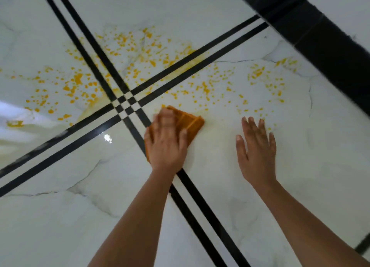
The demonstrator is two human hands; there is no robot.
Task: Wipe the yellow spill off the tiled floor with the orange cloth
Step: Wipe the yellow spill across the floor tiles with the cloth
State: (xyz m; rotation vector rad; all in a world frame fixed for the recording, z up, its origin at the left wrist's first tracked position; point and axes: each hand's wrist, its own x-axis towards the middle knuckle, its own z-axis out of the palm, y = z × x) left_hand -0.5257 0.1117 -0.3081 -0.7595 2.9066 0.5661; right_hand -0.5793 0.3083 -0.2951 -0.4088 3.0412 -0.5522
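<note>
The yellow spill (140,52) lies as many scattered drops across the white marble-look tiled floor (60,216), spreading left, centre and right beyond the crossing of black lines. My left hand (166,140) presses flat on the folded orange cloth (190,122), just right of the crossing; the cloth's far right corner sticks out from under my fingers. My right hand (256,150) rests flat on the floor to the right of the cloth, fingers spread, holding nothing. The tile between my hands looks faintly smeared with pale yellow.
Paired black inlay strips (124,102) cross the floor in an X near the cloth. A wide black band (330,38) runs along the upper right, with white surface beyond it. A bright light reflection (107,137) shines on the tile left of my left hand.
</note>
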